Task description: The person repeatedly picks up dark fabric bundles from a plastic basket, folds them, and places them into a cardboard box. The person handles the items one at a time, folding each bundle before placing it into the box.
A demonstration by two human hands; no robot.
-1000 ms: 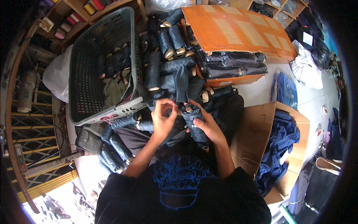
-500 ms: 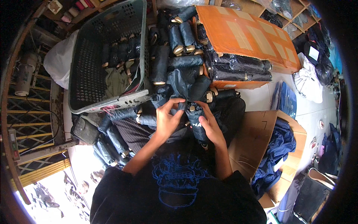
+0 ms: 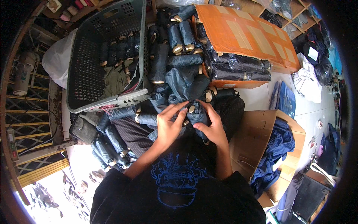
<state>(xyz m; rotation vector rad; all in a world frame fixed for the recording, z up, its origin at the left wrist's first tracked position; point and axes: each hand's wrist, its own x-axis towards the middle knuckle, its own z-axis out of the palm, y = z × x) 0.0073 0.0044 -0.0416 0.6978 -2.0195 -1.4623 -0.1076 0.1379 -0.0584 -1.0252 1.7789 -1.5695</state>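
While both hands (image 3: pixel 190 121) grip folded umbrella (image 3: pixel 197 114), grey basket (image 3: pixel 85 56) holds more.

Pale tiled floor (image 3: pixel 261 99) carries it all: a grey plastic basket (image 3: pixel 85 63) at its far left, an orange carton (image 3: pixel 242 35) far right, an open brown box (image 3: pixel 257 138) of blue cloth nearer, dark folded umbrellas (image 3: pixel 112 138) heaped between.
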